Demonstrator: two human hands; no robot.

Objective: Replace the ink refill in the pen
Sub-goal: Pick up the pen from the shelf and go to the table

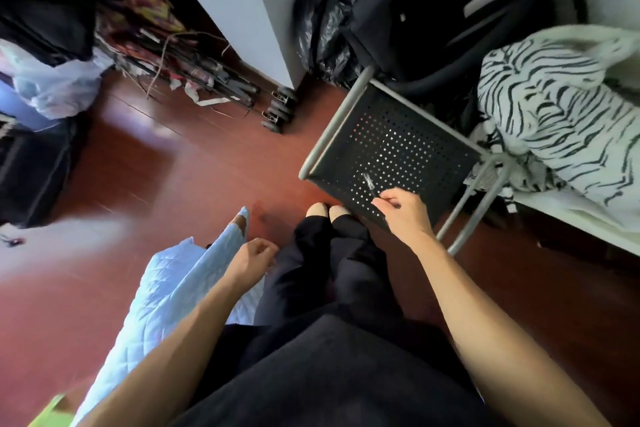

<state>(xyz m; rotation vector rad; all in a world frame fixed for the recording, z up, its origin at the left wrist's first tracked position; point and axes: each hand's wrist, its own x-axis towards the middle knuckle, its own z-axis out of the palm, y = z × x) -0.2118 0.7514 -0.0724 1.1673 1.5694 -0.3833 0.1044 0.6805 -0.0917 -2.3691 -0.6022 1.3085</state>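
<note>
Pen [368,181] on perforated chair seat [408,135] — right hand [403,210] fingers pinching it; left hand [254,255] loosely curled, empty.

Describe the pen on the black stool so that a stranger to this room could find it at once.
Start at the zebra-striped blanket on the right; just left of it stands a black perforated stool with a grey tube frame. Near the stool's front edge, by the right hand, lies the pen. It is the only loose thing on the seat: small, slim, part clear and part dark.
</note>
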